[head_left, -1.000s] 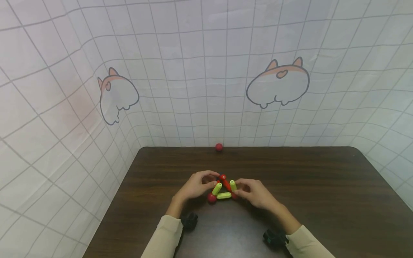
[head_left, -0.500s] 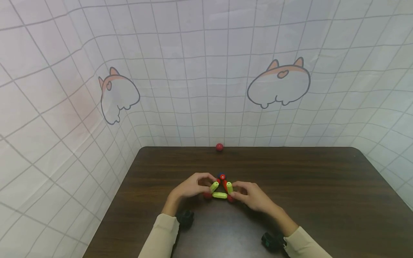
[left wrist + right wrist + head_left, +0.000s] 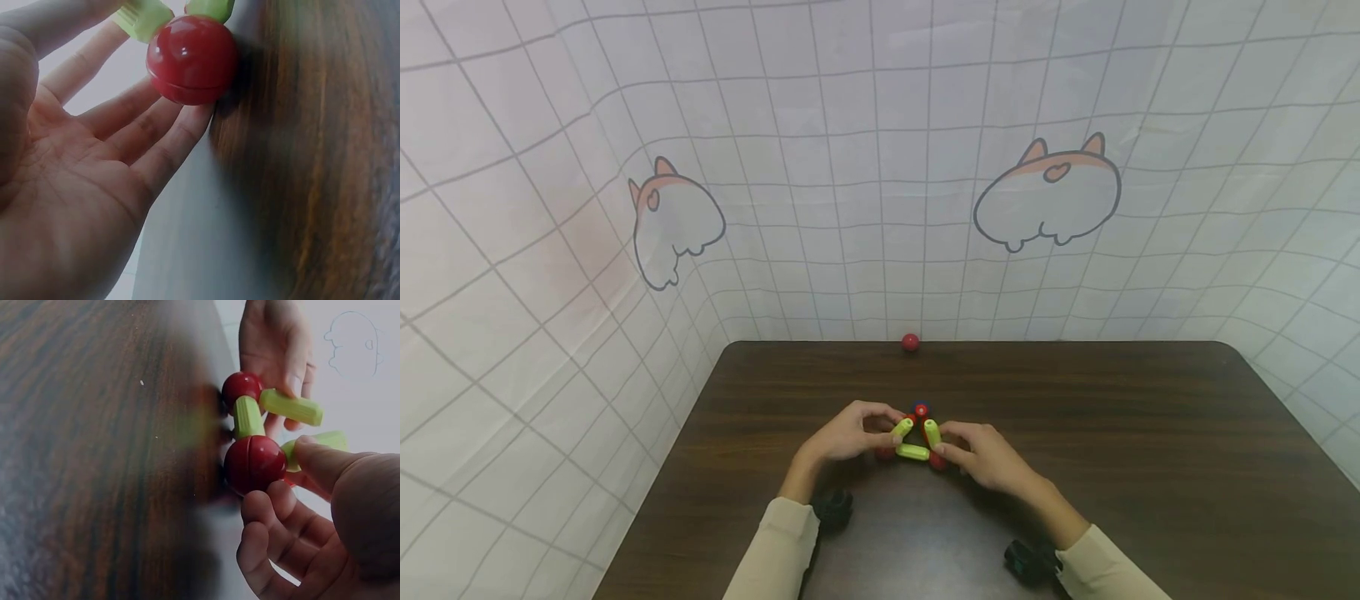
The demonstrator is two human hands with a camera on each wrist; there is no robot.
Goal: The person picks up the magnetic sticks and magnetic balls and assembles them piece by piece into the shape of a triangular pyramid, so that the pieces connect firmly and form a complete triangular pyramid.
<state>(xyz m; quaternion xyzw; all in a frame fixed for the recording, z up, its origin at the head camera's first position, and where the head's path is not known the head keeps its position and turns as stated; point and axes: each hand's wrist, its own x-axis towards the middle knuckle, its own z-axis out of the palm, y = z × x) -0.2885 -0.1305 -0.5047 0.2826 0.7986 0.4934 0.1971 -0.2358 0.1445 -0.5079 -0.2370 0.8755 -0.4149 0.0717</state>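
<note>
A small frame of yellow-green rods and red balls stands on the table between the hands. In the head view its front rod [image 3: 913, 452] lies level, joining a left ball [image 3: 242, 387] and a right ball [image 3: 254, 464]. From each ball another rod slants upward. My left hand [image 3: 847, 433] pinches the left slanting rod [image 3: 903, 428], and its lower fingers reach the left ball in the left wrist view. With thumb and fingers, my right hand [image 3: 992, 457] holds the right slanting rod [image 3: 932, 432], fingertips against its ball. Behind, red pieces meet at a blue-and-red joint [image 3: 921, 409], partly hidden.
A single red ball [image 3: 910, 342] sits at the far edge of the dark wooden table [image 3: 1112, 400]. Dark devices hang by the left wrist [image 3: 833, 508] and the right wrist [image 3: 1028, 562]. A white gridded curtain [image 3: 865, 167] surrounds the table's back and sides.
The frame shifted left with both hands, then slightly back to the right. My left thumb has come onto the left slanting rod. The lone far ball has stayed put.
</note>
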